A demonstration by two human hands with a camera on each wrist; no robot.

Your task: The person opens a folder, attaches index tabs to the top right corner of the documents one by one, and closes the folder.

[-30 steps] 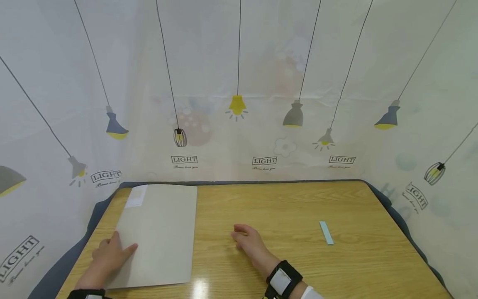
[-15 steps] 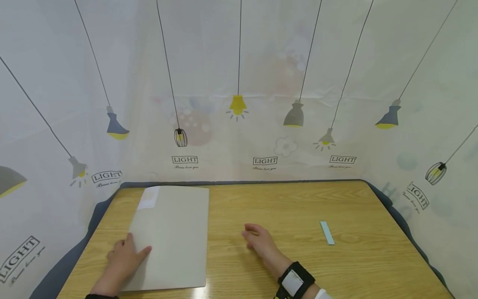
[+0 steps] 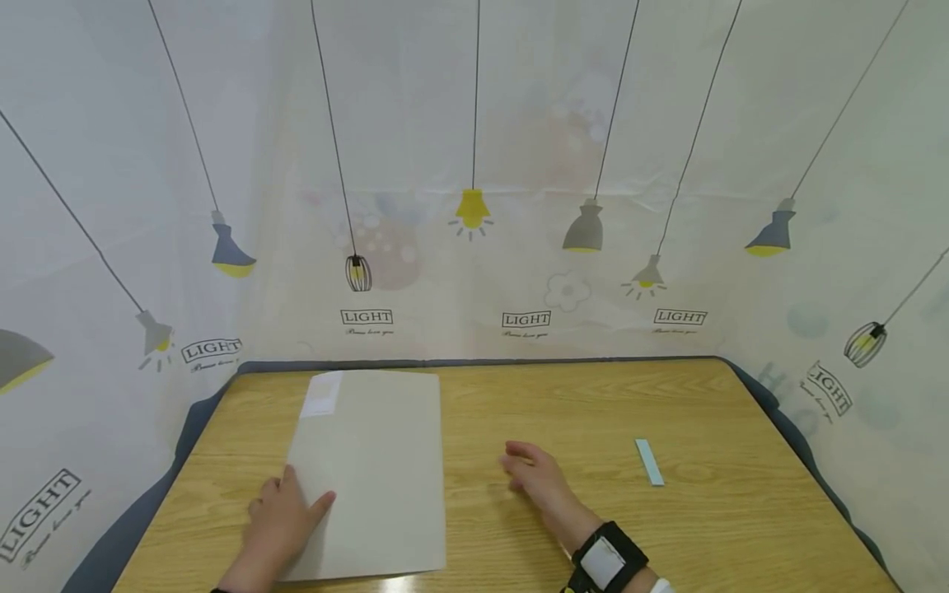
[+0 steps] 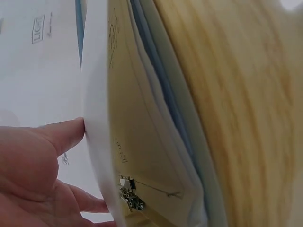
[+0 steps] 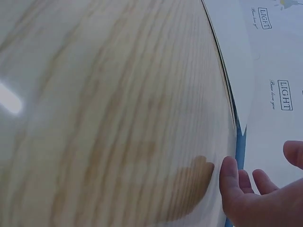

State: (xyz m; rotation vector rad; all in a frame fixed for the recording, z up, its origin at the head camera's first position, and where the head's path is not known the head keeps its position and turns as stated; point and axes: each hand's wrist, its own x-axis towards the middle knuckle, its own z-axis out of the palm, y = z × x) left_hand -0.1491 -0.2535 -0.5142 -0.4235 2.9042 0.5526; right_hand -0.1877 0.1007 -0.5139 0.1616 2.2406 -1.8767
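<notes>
A large pale grey booklet (image 3: 374, 486) lies on the table left of centre, a white label (image 3: 321, 394) at its far left corner. My left hand (image 3: 280, 515) rests at its left edge, thumb spread over the cover. In the left wrist view the thumb and fingers touch the white outer cover (image 4: 94, 61); stacked layers show, including a yellowish printed page (image 4: 142, 109). My right hand (image 3: 541, 482) hovers palm-inward right of the booklet, fingers relaxed, holding nothing; its shadow falls on the table. A light blue strip (image 3: 649, 462) lies farther right, apart from both hands.
The wood-grain table (image 3: 741, 527) has a dark border along its far and side edges. A pale printed sheet (image 3: 474, 123) with lamp drawings stands behind and on both sides. A black strap (image 3: 610, 557) circles the right wrist.
The booklet has slid rightward across the table together with my left hand. My right hand has moved right as well, its fingers still relaxed. The blue strip has stayed in place.
</notes>
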